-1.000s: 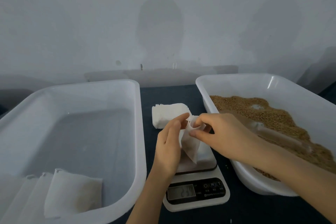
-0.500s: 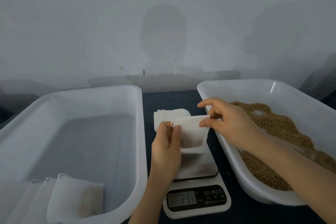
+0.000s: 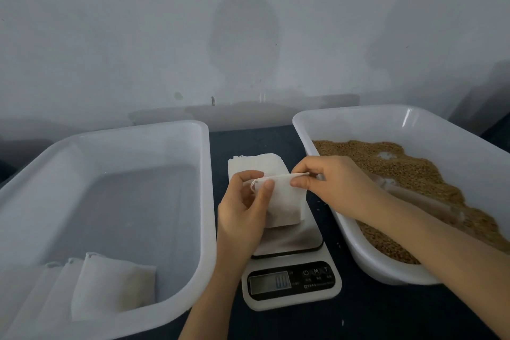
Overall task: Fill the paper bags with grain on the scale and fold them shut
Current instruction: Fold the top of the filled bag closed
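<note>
While the left hand point(image 3: 242, 210) pinches the left top corner of a small white paper bag point(image 3: 284, 201) between thumb and forefinger, the right hand point(image 3: 334, 185) pinches the opposite corner, so the bag's mouth is drawn into a flat, closed line between the two grips. Below the grips the bag hangs upright, bulging slightly, with its lower edge down at the steel platform of a white digital kitchen scale point(image 3: 292, 284); whether it rests its weight there cannot be told, and the display is too blurred to read. Just beyond the grips lies a flat stack of empty white bags point(image 3: 256, 164). Right of the right hand stands a white plastic tub point(image 3: 317, 124) of brown grain point(image 3: 400, 168), a translucent scoop point(image 3: 414, 196) lying in it. Left of the left hand a second white plastic tub point(image 3: 207, 201) holds filled white bags point(image 3: 110, 287) in its near corner.
</note>
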Available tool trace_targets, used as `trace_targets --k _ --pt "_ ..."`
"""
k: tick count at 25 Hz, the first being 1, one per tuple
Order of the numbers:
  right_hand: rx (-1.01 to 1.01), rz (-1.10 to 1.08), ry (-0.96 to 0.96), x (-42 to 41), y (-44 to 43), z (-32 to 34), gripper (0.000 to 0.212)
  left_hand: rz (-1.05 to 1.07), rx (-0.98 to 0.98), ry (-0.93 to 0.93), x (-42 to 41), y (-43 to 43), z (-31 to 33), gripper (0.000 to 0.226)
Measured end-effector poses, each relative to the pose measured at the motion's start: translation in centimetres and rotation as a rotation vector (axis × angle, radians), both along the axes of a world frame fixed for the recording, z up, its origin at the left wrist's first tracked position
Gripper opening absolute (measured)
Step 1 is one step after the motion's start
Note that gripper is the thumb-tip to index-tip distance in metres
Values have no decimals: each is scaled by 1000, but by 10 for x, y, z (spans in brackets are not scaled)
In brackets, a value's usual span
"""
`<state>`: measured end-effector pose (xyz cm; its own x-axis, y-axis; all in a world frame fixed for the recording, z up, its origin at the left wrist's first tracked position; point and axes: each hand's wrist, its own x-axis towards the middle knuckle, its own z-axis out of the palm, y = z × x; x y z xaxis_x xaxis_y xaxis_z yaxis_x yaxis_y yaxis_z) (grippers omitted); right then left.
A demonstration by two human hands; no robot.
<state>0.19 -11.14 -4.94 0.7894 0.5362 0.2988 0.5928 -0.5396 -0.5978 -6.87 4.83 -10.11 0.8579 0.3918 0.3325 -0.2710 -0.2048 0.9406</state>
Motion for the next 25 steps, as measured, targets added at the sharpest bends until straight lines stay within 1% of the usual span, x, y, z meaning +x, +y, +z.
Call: trace_targets --k 1,2,3,7,14,25 --pt "-12 6 1 -1 0 0 4 -12 -7 7 0 0 0 31" --pt "-14 7 5 -1 0 0 4 -16 -3 12 0 -1 0 35" --pt "-10 5 7 -1 0 0 3 -15 7 11 -1 -1 0 34" --pt "-4 -5 -11 0 -1 -2 5 1 27 17 1 -1 -2 18" --pt "1 -18 -2 -1 -1 -4 5 20 21 13 2 -1 -2 20" --pt "-20 -27 4 -2 -1 -1 7 27 12 -12 3 1 -3 10"
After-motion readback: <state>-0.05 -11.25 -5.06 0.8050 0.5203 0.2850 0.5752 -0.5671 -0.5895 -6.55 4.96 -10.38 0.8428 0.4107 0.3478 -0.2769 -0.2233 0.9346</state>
